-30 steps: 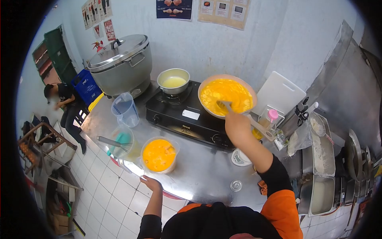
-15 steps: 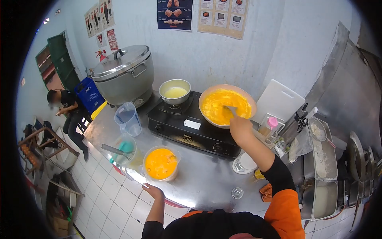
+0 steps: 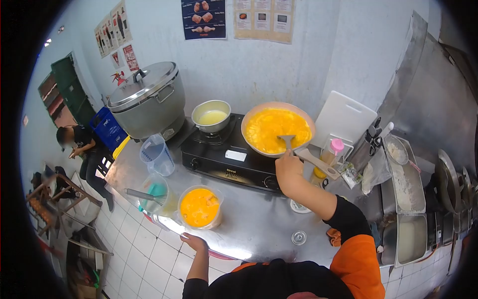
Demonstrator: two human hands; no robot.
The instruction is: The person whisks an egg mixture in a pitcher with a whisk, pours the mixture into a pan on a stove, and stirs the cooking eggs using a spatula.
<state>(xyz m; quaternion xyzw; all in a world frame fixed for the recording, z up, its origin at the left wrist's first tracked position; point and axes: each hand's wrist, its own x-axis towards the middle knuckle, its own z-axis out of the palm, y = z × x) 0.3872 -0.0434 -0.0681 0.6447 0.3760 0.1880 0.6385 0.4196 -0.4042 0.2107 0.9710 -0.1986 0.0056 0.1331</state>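
Closed around the handle of a grey spatula point(image 3: 286, 139), my right hand point(image 3: 290, 172) is over the near side of a round pan point(image 3: 246, 115). The spatula's blade dips into bright yellow egg mixture point(image 3: 273, 127) in the pan, which sits on the right burner of a black gas stove point(image 3: 229, 172). A small pot point(image 3: 211, 117) with yellowish liquid stands on the left burner. At the table's front edge my left hand point(image 3: 194, 242) rests with its fingers apart, holding nothing, near a clear jug of orange-yellow egg mixture point(image 3: 200, 207).
A large lidded cooker point(image 3: 149, 107), an empty measuring jug point(image 3: 157, 155) and a container with a whisk point(image 3: 159, 199) stand left. A white board point(image 3: 343, 117), bottle point(image 3: 332, 149), kitchen scale point(image 3: 300, 206) and metal trays point(image 3: 411, 239) are right. A person point(image 3: 82, 149) sits far left.
My right hand has moved the spatula through the egg mixture, from the pan's middle to its near right part. The pan's handle now shows more. The camera view has shifted slightly.
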